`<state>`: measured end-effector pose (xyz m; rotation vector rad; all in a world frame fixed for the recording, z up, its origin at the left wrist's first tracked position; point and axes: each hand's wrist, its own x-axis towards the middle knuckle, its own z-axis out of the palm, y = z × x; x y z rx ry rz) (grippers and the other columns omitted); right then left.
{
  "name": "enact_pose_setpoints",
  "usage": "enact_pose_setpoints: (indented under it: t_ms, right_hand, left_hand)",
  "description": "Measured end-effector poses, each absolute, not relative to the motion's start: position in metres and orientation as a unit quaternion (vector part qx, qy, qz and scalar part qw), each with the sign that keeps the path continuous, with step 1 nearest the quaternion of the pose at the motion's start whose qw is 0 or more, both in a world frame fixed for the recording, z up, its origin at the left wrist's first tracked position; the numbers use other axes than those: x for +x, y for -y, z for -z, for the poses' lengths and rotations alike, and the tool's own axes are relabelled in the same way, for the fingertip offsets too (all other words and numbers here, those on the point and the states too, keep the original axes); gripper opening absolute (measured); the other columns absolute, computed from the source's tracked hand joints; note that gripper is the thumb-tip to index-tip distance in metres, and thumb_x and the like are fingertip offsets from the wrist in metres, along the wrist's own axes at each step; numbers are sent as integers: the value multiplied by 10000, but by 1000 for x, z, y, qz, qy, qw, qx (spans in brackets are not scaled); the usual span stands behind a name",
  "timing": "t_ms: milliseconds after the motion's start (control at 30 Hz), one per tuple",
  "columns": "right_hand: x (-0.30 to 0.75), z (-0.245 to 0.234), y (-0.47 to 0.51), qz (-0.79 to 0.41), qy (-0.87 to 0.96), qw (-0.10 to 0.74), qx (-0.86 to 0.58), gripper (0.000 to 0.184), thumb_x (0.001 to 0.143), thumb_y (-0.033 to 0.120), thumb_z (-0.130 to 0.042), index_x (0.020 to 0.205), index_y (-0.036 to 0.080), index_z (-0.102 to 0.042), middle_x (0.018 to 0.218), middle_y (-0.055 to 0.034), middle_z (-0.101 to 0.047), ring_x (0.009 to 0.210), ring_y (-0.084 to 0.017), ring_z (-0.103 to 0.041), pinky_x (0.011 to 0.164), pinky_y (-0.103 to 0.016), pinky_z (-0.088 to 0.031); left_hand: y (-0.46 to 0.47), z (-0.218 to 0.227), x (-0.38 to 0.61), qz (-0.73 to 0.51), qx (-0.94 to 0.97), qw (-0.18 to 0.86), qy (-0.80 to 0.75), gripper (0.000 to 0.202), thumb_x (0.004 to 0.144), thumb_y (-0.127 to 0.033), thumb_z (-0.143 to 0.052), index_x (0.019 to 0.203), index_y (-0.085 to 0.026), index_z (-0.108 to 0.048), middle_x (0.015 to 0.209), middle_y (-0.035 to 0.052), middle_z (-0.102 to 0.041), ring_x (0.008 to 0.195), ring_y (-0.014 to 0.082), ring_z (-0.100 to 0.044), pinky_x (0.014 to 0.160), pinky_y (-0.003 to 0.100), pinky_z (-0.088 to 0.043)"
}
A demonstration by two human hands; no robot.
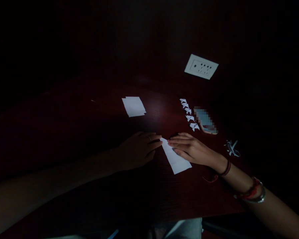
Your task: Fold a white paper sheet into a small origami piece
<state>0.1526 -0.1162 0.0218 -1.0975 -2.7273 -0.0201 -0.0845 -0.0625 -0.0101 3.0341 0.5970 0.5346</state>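
Observation:
A white sheet of paper (pixel 177 160), long and narrow like a folded strip, lies at a slant on the dark red table. My right hand (pixel 193 148) rests flat over its upper right side, fingers stretched out and pointing left. At the paper's top left corner are the fingertips of my left hand (pixel 143 150), touching or almost touching its edge; that hand lies open in shadow, palm down. Farther back, a small stack of white paper sheets (pixel 134 107) sits on the table. Several small folded paper figures (pixel 189 118) stand in a row beyond my right hand.
Beside the folded figures lies a phone (pixel 206 121), its screen blurred out. White paper scraps (pixel 232 148) are to the right of my right wrist. A white socket panel (pixel 201 66) is at the back. The table's front edge (pixel 214 215) runs near my lap; the surroundings are very dark.

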Motion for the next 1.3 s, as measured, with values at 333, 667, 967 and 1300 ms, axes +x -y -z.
enact_pose_setpoints:
  t_ms: [333,667,967,1300]
  right_hand:
    - [171,-32,142,-52,894,148,-419,224,826,226,-438,955,178,-613,968,-41,-639,966,-159,-545,915,-356,-354]
    - [123,-36,101,-115,826,156,-530,260,699,239,-586,940,143,-569,816,-60,-601,728,-147,-550,654,-262,-416]
    - [129,-38,107,-158,814,183,-529,107,707,132,-508,718,170,-607,610,23,-556,538,-73,-474,503,-198,-328]
    - [127,-53,130,-63,824,267,-496,102,754,167,-500,776,165,-600,802,-29,-517,770,-137,-484,692,-279,-353]
  left_hand:
    - [63,9,-83,-186,966,-2,-179,355,833,-213,-357,1182,-228,-421,1249,36,-421,1128,195,-378,887,350,-294]
    - [69,1,-82,-208,959,43,-190,261,842,-224,-390,1085,-182,-476,1075,57,-502,985,177,-464,861,340,-341]
    - [58,-13,-54,-247,926,139,-250,125,783,-217,-461,765,-174,-576,792,12,-509,766,136,-490,694,276,-409]
    - [85,-25,-45,-347,896,127,-245,85,768,-145,-478,755,-172,-557,1019,34,-412,957,156,-422,839,331,-374]
